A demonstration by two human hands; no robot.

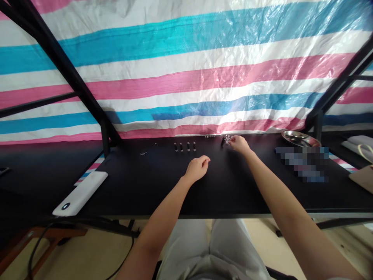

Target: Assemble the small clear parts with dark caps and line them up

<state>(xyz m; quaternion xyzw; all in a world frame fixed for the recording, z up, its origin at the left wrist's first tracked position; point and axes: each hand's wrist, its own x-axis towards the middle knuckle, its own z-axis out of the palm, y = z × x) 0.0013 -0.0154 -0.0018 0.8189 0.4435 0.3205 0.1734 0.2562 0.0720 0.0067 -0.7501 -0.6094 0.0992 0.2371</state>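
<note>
Fingers (232, 142) of right hand (239, 144) on black clip (223, 141), long axis roughly upright.

Four clips (184, 147) in row at table (233, 186) rear; power bank (81, 193) left (near edge), dish (300, 138) far rt.

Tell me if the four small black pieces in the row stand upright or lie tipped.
Upright: the four black pieces each stand taller than wide on the table; none lies flat.

open black tabletop (145, 182) up to the row of clips (184, 147); striped tarp (186, 77) closes the far edge.
</note>
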